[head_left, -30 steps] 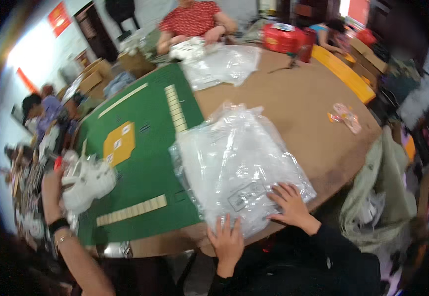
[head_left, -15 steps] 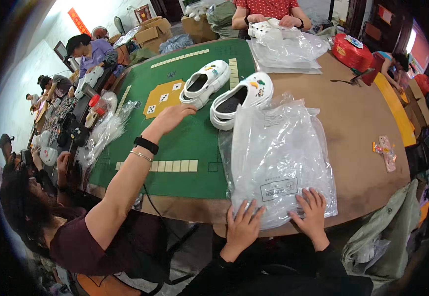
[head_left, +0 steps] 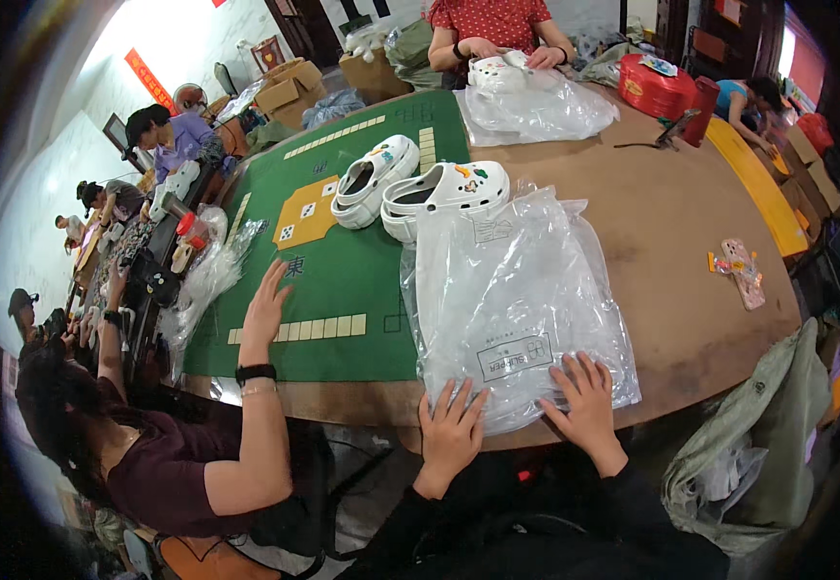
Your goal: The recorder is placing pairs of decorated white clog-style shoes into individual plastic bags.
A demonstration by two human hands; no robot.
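A stack of clear plastic bags [head_left: 526, 290] lies flat in front of me, with a printed box on the top one. Spread over its near left corner is my left hand [head_left: 452, 432], palm down. My right hand [head_left: 584, 406] rests with fingers apart on the near right part of the bags. Neither hand grips anything. Beyond the bags stand two white clogs with colourful charms: a right clog [head_left: 444, 198] touching the bags' far edge and a left clog [head_left: 375, 181] beside it on the green mat [head_left: 343, 280].
At my left, a co-worker's raised hand [head_left: 267, 300] hovers over the mat. Across the table another person handles white clogs [head_left: 499, 73] above more plastic bags [head_left: 536, 111]. A phone [head_left: 744, 274] and a red round box [head_left: 654, 87] lie to the right. Crumpled plastic [head_left: 209, 275] sits left.
The co-worker's hand at the left has drawn back from the left clog toward the near side. My hands stay flat on the bags, while the whole view has shifted slightly.
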